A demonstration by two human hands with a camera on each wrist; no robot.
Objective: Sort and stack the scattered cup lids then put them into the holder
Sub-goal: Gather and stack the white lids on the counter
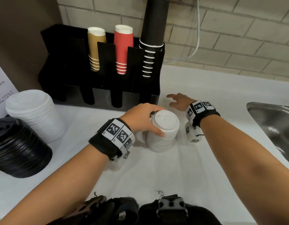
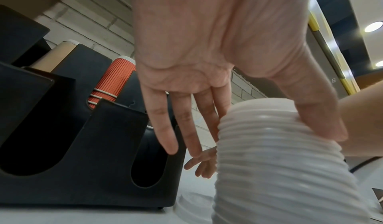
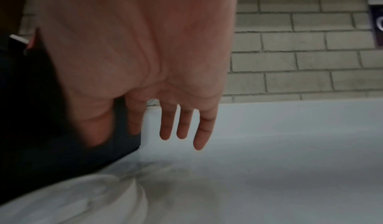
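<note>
Three stacks of cup lids stand on the worktop [image 1: 197,159]. The big white lid stack [image 1: 36,114] and the black lid stack [image 1: 18,151] sit well off to the left. The small white lid stack [image 1: 163,132] stands in the middle, just in front of the black holder [image 1: 100,88].

The left hand [image 1: 142,119] holds this small stack near its top, with the thumb on the near side and fingers [image 2: 165,129] reaching down the far side. The right hand [image 1: 179,101] hangs just above the worktop beside the holder's right end. Its fingers [image 3: 182,122] are straight and loose and hold nothing.

One loose white lid [image 2: 192,208] seems to lie flat on the worktop by the foot of the stack, but the view there is blurry.

I think the sorting is nearly done, and the step in hand is picking up that last lid and adding it to the small stack. The right hand would need to pinch its thin rim and set it straight on top. Then the stack has to go into an open slot low in the holder. It should be lifted by both hands so that it does not bend and spill.
</note>
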